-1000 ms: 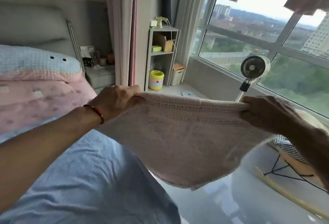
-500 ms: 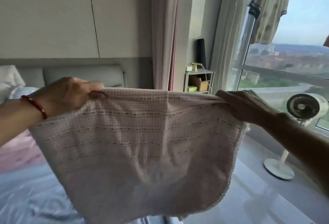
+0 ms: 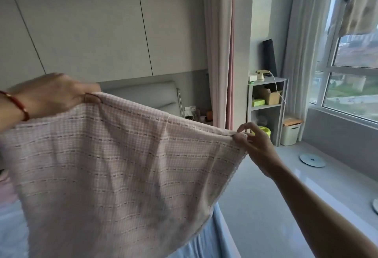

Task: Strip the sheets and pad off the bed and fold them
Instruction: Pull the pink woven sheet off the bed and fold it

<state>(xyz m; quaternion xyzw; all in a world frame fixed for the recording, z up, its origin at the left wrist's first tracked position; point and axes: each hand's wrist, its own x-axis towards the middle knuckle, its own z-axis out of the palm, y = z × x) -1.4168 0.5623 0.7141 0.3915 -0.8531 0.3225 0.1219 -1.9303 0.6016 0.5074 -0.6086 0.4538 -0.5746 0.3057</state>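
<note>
A pale pink checked sheet [image 3: 114, 171], folded over, hangs in the air in front of me above the bed. My left hand [image 3: 53, 96], with a red bracelet at the wrist, grips its upper left corner. My right hand [image 3: 255, 145] pinches the upper right corner between thumb and fingers, lower than the left, so the top edge slopes down to the right. Under the hanging sheet, a blue sheet [image 3: 206, 241] covers the bed. The grey headboard [image 3: 143, 94] shows behind the cloth.
A grey shelf unit [image 3: 266, 106] with small boxes stands by the curtain [image 3: 218, 48]. A white bin [image 3: 290, 132] sits beside it on the low window ledge [image 3: 327, 178]. The window [image 3: 351, 85] is at the right, with clothes hanging above.
The view has swung up and left. My left hand has stayed high while my right hand has dropped and moved outward, tilting the sheet's top edge down to the right.
</note>
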